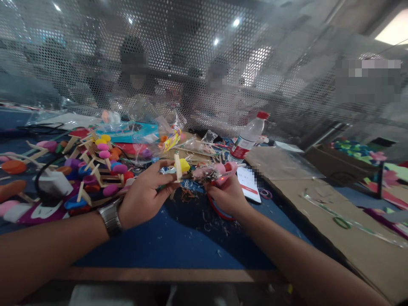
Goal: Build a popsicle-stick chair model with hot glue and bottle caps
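Observation:
My left hand [145, 193], a watch on its wrist, pinches a small wooden-stick piece [177, 168] with a yellow rounded part [184, 165] on its far side. Wrapped in my right hand [229, 196] is a pink glue gun [225, 171], its nozzle end pointing left toward the wooden piece. Grey stringy residue clings around the nozzle. Between the nozzle and the wooden piece the gap is small; I cannot tell whether they touch. A red ring-shaped edge [219, 210] shows beneath my right hand, and dried strands litter the blue tabletop [191, 246].
On the left lies a pile of stick pieces with coloured rounded parts [95, 170], beside a white plug adapter [54, 185]. A bottle with a red cap [247, 140] stands behind a phone [249, 182]. Cardboard [312, 204] and a box [344, 165] are right; a perforated metal screen [191, 55] rises behind.

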Tool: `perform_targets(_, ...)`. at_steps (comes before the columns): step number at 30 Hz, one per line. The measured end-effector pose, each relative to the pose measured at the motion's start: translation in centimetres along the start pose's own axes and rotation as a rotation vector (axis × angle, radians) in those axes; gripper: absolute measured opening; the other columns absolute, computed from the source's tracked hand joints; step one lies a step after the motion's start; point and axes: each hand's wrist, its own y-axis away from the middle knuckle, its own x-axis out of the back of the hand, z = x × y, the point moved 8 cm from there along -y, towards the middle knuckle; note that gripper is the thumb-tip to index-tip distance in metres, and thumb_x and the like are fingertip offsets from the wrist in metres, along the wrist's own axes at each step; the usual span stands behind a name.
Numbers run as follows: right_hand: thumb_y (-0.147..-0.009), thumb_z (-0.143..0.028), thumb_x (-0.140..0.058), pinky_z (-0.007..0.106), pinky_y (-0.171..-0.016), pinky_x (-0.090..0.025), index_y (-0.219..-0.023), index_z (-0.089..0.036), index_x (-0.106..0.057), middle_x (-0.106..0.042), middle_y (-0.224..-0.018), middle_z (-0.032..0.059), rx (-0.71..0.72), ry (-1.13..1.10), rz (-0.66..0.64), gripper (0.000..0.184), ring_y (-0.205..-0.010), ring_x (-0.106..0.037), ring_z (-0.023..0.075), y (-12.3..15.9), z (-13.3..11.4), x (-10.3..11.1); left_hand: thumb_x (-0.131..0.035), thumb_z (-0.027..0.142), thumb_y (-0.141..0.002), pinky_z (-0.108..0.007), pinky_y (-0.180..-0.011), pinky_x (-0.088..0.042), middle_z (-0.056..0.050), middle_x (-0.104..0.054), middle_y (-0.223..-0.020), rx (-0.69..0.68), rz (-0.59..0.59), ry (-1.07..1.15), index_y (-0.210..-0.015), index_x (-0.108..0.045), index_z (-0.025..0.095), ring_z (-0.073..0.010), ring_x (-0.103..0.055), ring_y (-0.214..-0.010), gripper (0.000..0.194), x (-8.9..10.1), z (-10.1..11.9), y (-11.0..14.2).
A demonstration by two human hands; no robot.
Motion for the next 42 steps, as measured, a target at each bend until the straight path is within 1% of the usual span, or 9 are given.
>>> perform_targets(3, -0.063, -0.017, -0.058, 0.035, -0.066, -0.05, -0.071, -0.022, -0.06, -0.067, -0.072, 0.0037, 0.012, 0.001, 0.009, 0.01, -0.069, -0.059, 0.0212, 0.0, -0.22, 0.08, -0.059, 0.016, -0.094, -0.041, -0.094, -0.055, -0.011, -0.068, -0.114, -0.011, 0.002, -0.004, -0.079, -0.068, 0.017, -0.0263, -0.061, -0.118, 0.018, -0.02, 0.03, 0.04)
perform_targets(7, -0.063, -0.017, -0.057, 0.034, -0.066, -0.051, -0.069, -0.022, -0.059, -0.066, -0.071, 0.0035, 0.003, 0.008, 0.012, 0.008, -0.069, -0.059, 0.0216, -0.03, -0.13, 0.08, -0.058, 0.015, -0.094, -0.042, -0.096, -0.054, -0.011, -0.068, -0.11, -0.012, -0.001, -0.013, -0.085, -0.07, 0.018, -0.0261, -0.06, -0.119, 0.015, -0.04, 0.02, 0.07)
perform_targets(11, -0.063, -0.016, -0.057, 0.036, -0.071, -0.051, -0.075, -0.022, -0.062, -0.069, -0.077, 0.0039, 0.023, -0.015, 0.0, 0.014, -0.074, -0.062, 0.0229, -0.04, -0.24, -0.05, -0.058, 0.015, -0.094, -0.04, -0.097, -0.053, -0.011, -0.067, -0.118, -0.016, -0.002, -0.006, -0.085, -0.07, 0.018, -0.0254, -0.06, -0.119, 0.015, -0.02, 0.06, 0.0)
perform_targets(14, -0.063, -0.016, -0.057, 0.035, -0.068, -0.051, -0.071, -0.022, -0.061, -0.067, -0.072, 0.003, 0.023, 0.005, 0.009, 0.011, -0.07, -0.06, 0.022, -0.02, -0.18, 0.06, -0.058, 0.016, -0.095, -0.038, -0.097, -0.053, -0.011, -0.066, -0.122, -0.008, -0.016, -0.003, -0.082, -0.069, 0.017, -0.0248, -0.06, -0.119, 0.017, -0.1, 0.01, -0.05)
perform_targets(22, -0.063, -0.016, -0.057, 0.036, -0.069, -0.052, -0.07, -0.023, -0.06, -0.068, -0.072, 0.0038, 0.033, 0.03, 0.016, 0.01, -0.071, -0.062, 0.0231, -0.06, -0.29, 0.16, -0.057, 0.015, -0.094, -0.043, -0.098, -0.053, -0.012, -0.066, -0.122, -0.013, -0.02, 0.007, -0.083, -0.069, 0.017, -0.0267, -0.058, -0.124, 0.016, -0.15, 0.0, 0.03)
perform_targets(25, -0.064, -0.015, -0.056, 0.037, -0.073, -0.052, -0.074, -0.022, -0.063, -0.07, -0.077, 0.0039, 0.048, 0.024, 0.001, 0.014, -0.075, -0.064, 0.0234, -0.06, -0.41, 0.08, -0.058, 0.014, -0.094, -0.042, -0.096, -0.054, -0.012, -0.066, -0.121, -0.01, -0.016, -0.002, -0.081, -0.068, 0.017, -0.0263, -0.06, -0.12, 0.017, -0.11, -0.02, 0.03)
perform_targets(33, -0.063, -0.014, -0.056, 0.035, -0.069, -0.052, -0.074, -0.021, -0.062, -0.07, -0.076, 0.0042, 0.048, 0.021, 0.007, 0.014, -0.073, -0.063, 0.0228, 0.0, -0.53, 0.14, -0.059, 0.014, -0.094, -0.042, -0.095, -0.054, -0.012, -0.066, -0.122, -0.026, -0.003, 0.007, -0.085, -0.069, 0.017, -0.0257, -0.06, -0.118, 0.014, -0.01, 0.08, -0.02)
perform_targets(38, -0.064, -0.015, -0.055, 0.036, -0.072, -0.052, -0.073, -0.022, -0.063, -0.07, -0.076, 0.0039, 0.057, 0.031, 0.014, 0.014, -0.075, -0.064, 0.0234, -0.08, -0.63, 0.17, -0.057, 0.015, -0.095, -0.043, -0.097, -0.053, -0.014, -0.065, -0.123, -0.029, -0.016, -0.006, -0.08, -0.067, 0.016, -0.0261, -0.059, -0.121, 0.017, -0.11, 0.04, -0.02)
perform_targets(42, -0.065, -0.015, -0.056, 0.035, -0.072, -0.053, -0.074, -0.022, -0.063, -0.071, -0.077, 0.0038, 0.069, 0.023, 0.004, 0.014, -0.075, -0.064, 0.0237, -0.14, -0.71, 0.14, -0.057, 0.015, -0.095, -0.043, -0.098, -0.053, -0.012, -0.066, -0.123, -0.028, -0.005, -0.013, -0.084, -0.069, 0.018, -0.0257, -0.059, -0.121, 0.016, -0.03, 0.03, 0.02)
